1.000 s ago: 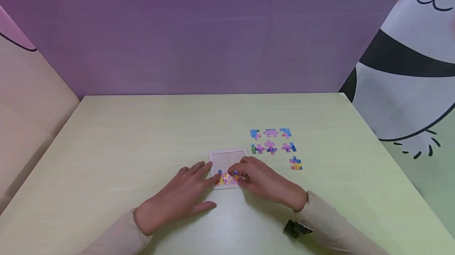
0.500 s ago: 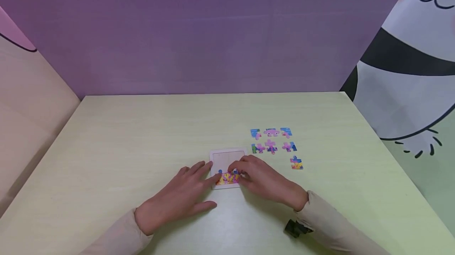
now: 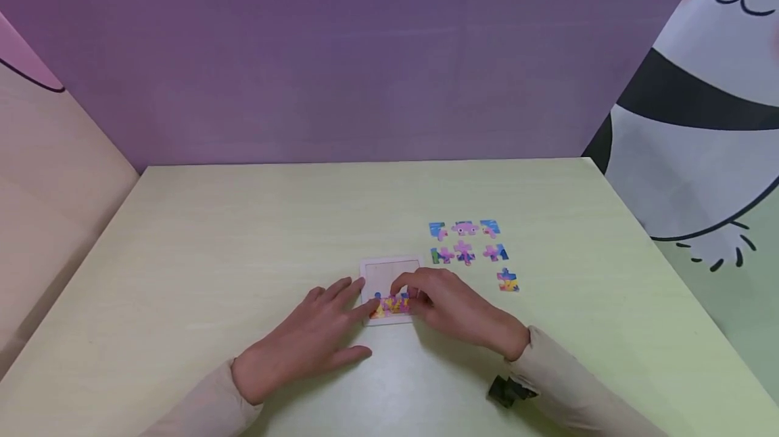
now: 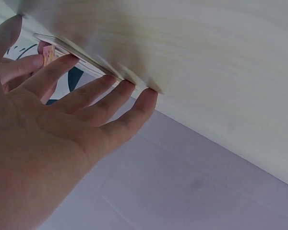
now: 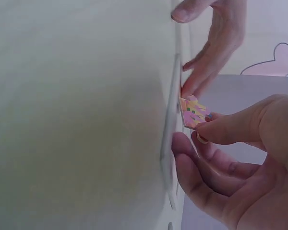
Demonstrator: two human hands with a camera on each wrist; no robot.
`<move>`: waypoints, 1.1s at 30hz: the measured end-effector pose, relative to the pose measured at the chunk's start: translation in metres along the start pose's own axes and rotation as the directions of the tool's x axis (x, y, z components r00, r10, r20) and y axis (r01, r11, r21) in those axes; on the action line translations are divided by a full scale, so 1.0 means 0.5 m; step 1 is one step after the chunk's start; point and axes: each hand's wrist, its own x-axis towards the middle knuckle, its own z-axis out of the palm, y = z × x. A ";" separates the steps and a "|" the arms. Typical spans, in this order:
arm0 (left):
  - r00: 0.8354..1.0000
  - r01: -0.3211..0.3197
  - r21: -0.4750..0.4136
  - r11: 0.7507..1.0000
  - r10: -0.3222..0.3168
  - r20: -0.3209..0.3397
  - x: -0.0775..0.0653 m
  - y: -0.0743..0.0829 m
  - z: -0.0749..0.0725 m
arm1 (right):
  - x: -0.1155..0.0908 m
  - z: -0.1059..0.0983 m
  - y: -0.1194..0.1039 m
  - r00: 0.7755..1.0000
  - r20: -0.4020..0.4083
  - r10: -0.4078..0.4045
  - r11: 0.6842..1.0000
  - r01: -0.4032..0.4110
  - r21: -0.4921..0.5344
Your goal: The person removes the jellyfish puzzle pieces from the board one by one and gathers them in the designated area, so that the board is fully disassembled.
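Observation:
A small white-rimmed puzzle tray (image 3: 380,275) lies on the table, with colourful pieces (image 3: 386,307) along its near side and a bare far part. My left hand (image 3: 310,332) is spread at the tray's left edge, its index fingertip resting on the pieces. In the left wrist view the left hand's fingers (image 4: 129,110) are nearly straight. My right hand (image 3: 453,305) pinches a puzzle piece (image 5: 194,113) between thumb and fingers at the tray's right side. That piece stands tilted up from the tray in the right wrist view; the head view hides part of it.
Several loose puzzle pieces (image 3: 465,252) lie in loose rows right of and beyond the tray, one piece (image 3: 507,280) nearer the right forearm. A black device (image 3: 510,392) hangs at the right cuff. A purple wall (image 3: 365,58) stands behind the table (image 3: 243,220).
The right hand's fingers have shifted very slightly at the pinched piece. The left hand, tray and loose pieces stay practically where they were.

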 end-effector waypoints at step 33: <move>0.999 -0.016 0.009 1.000 0.016 -0.042 -0.004 0.001 0.000 | -0.059 -0.087 0.089 0.987 -0.147 0.060 0.997 -0.052 0.061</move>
